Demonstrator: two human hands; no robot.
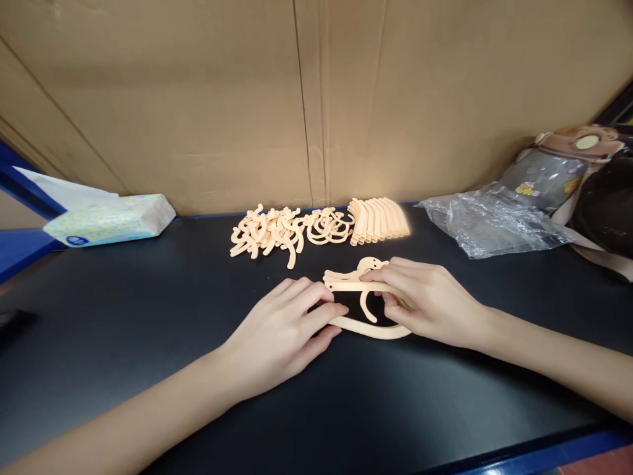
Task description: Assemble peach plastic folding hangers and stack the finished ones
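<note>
Both of my hands are on a peach plastic assembly that looks like a folding clothes hanger, low over the black table. Its lower curved arm (pixel 372 329) runs from the fingertips of my left hand (pixel 289 323) to beneath my right hand (pixel 429 300). My left fingers are pinched on that arm's end. The right fingers and thumb are closed around the upper straight arm (pixel 353 286), which has a small hole at its left end. Between the arms a thin curved hook (pixel 366 307) hangs down. Behind them, a rounded centre piece (pixel 368 264) with small holes is partly covered.
Along the back lie a heap of small curved peach pieces (pixel 267 231), several thin peach hooks (pixel 327 226) and a neat row of peach arms (pixel 378 220). A tissue pack (pixel 113 218) is at left; a clear plastic bag (pixel 499 221) and a bottle (pixel 544 171) are at right.
</note>
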